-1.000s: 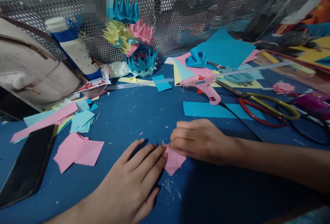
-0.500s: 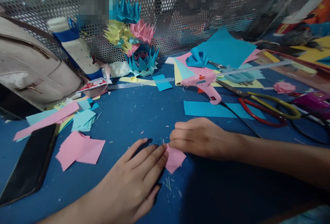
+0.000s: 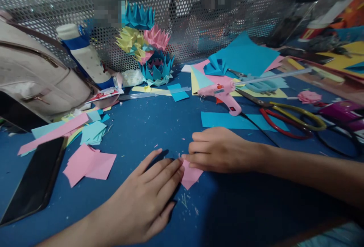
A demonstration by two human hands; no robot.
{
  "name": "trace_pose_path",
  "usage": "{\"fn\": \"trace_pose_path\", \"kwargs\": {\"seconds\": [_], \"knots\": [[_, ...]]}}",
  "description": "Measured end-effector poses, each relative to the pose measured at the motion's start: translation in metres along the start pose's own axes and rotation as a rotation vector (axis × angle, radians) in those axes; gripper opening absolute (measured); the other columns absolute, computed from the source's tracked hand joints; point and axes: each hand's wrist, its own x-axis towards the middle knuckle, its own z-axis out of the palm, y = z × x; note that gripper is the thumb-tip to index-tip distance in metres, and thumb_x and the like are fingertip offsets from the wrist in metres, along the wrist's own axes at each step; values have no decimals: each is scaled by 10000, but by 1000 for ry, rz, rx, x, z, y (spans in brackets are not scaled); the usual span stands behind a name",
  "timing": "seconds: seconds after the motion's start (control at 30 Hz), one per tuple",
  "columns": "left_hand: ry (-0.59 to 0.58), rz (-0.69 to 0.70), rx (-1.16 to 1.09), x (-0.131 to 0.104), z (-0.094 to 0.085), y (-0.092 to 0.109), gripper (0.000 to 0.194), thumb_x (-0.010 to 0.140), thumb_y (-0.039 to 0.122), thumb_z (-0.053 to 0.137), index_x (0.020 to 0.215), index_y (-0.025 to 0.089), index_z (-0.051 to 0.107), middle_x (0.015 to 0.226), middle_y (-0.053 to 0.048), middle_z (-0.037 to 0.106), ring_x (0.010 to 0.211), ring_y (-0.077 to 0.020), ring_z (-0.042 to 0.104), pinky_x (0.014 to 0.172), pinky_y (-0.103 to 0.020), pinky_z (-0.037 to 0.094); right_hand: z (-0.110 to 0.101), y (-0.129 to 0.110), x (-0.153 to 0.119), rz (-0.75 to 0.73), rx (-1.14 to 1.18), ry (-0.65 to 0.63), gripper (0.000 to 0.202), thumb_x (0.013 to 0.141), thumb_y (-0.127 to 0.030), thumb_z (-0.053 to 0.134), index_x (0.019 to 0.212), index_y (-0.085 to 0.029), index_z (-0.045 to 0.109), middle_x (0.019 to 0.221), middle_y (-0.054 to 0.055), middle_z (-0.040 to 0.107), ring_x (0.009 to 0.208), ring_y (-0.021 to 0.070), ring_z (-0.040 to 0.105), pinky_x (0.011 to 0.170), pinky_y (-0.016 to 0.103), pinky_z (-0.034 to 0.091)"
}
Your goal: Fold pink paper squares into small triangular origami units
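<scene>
The left hand's (image 3: 142, 197) outstretched fingers are touching the paper (image 3: 191, 177), probably bracing it; the right hand's (image 3: 220, 150) curled fingers are covering its edge (whether pinching, I cannot tell).

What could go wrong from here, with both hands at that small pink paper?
The pink paper might crease off line, since the fingers of the left hand and right hand cover its upper part.
The glue gun's cord runs down to the right forearm, so a sideways sweep could snag it and drag the glue gun.
The scissors lie beyond that forearm; a careless reach might knock them.
</scene>
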Motion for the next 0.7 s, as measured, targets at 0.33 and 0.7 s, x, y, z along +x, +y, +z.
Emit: {"fn": "trace_pose_path", "kwargs": {"seconds": [0.33,0.7], "knots": [[10,-1,34,0,-2,2,494,1010,317,420,1431,62,468,1447,-117,525,1308,-260,480,1232,-473,64,-18,-2,2,2,72,-202,242,940,-112,546,711,-176,594,726,28,561,691,181,401,565,332,246],[76,-14,26,-4,2,5,428,992,298,450,1348,86,560,1358,-107,585,1291,-267,487,1231,-475,118,6,-15,7,573,464,-74,91,878,-243,673,895,-184,605,799,-28,577,747,118,509,625,252,280]]}}
